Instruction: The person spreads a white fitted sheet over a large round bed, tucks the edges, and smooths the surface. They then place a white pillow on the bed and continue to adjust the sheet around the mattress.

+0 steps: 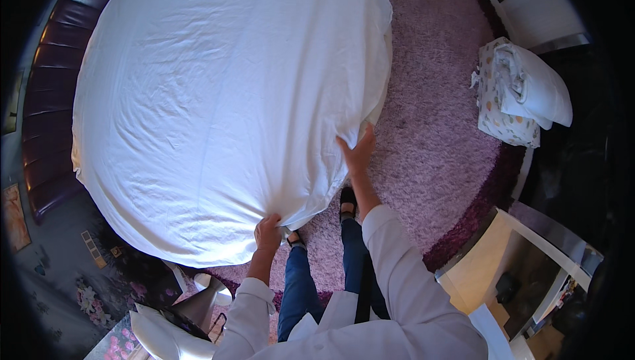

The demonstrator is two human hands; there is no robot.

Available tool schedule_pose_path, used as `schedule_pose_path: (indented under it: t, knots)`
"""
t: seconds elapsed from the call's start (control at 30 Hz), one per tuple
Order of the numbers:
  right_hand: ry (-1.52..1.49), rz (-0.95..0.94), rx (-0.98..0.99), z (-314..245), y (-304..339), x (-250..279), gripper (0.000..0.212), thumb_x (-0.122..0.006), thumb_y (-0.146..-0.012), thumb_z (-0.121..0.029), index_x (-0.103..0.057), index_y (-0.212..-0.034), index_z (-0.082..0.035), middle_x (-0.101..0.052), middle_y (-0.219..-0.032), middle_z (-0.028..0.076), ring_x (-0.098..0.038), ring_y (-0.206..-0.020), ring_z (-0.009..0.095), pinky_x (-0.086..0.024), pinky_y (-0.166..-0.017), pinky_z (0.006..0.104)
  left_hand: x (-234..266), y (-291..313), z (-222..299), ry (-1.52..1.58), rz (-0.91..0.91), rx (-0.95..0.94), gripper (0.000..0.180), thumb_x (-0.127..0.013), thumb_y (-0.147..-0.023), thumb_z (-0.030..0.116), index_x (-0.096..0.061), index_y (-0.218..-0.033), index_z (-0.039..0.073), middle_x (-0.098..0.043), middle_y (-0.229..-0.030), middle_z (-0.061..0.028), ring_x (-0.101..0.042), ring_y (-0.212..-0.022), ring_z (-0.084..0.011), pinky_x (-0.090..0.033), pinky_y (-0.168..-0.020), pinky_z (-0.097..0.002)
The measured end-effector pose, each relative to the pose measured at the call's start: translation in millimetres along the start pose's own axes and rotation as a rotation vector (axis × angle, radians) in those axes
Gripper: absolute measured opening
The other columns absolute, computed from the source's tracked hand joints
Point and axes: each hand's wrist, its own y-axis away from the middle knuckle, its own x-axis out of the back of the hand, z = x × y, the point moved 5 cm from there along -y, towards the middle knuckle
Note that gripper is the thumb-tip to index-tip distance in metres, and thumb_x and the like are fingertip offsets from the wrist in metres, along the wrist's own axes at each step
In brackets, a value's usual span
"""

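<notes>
A white fitted sheet (225, 109) covers the bed, wrinkled over its top and hanging at the sides. At the near end my left hand (268, 233) is closed on the sheet's edge, and creases fan out from its fingers. Farther up the right side, my right hand (359, 154) grips the sheet over the mattress edge. Its thumb lies on the upper surface, while the other fingers are partly hidden along the side. The mattress itself is hidden under the cloth.
Purple carpet (436, 109) runs along the bed's right side, under my feet. A dark padded headboard (56, 95) borders the left. Folded white bedding (529, 85) sits on a patterned bundle at the right. A glass-fronted cabinet (522, 267) stands lower right, a white chair (162, 333) lower left.
</notes>
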Motion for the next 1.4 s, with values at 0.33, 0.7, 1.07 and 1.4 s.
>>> schedule_pose_path:
  t: [0.33,0.7,1.07,1.4]
  knots:
    - [-0.515,-0.147,-0.384,29,-16,-33,0.071,-0.082,-0.062,-0.025,-0.047,-0.114,0.01,-0.061,-0.104,0.022,-0.061,-0.094,0.028,-0.047,-0.082,0.0351,-7,-5,-3,-0.028,-0.091,0.091,0.014,-0.054,-0.073,0.004,-0.062,-0.083,0.01,-0.063,-0.084,-0.0136,-0.059,-0.084,-0.0349,-0.047,-0.071,-0.0436]
    - [-0.976,-0.203,-0.87,14,-20,1,0.053,-0.073,-0.074,-0.015,-0.05,-0.118,0.005,-0.059,-0.11,0.012,-0.057,-0.097,0.022,-0.045,-0.085,0.0335,-5,4,-1,-0.085,-0.128,0.184,0.008,-0.055,-0.076,0.006,-0.06,-0.081,0.01,-0.062,-0.084,-0.0163,-0.059,-0.083,-0.0388,-0.046,-0.069,-0.0469]
    - [-1.101,-0.349,-0.832,54,-28,29,0.052,-0.068,-0.076,-0.009,-0.048,-0.123,0.001,-0.057,-0.112,0.012,-0.055,-0.102,0.028,-0.044,-0.088,0.0411,-66,12,39,0.001,-0.457,0.055,0.052,-0.072,-0.072,0.029,-0.048,-0.115,0.012,-0.058,-0.11,-0.0183,-0.054,-0.105,-0.034,-0.043,-0.085,-0.0435]
    - [-0.788,-0.438,-0.771,10,-36,76,0.039,-0.066,-0.075,-0.01,-0.056,-0.111,-0.001,-0.059,-0.104,0.01,-0.057,-0.094,0.024,-0.047,-0.082,0.0382,-1,-53,229,0.124,-0.085,-0.259,0.074,-0.073,-0.069,0.03,-0.037,-0.13,0.01,-0.044,-0.122,-0.0199,-0.044,-0.114,-0.0377,-0.036,-0.095,-0.0468]
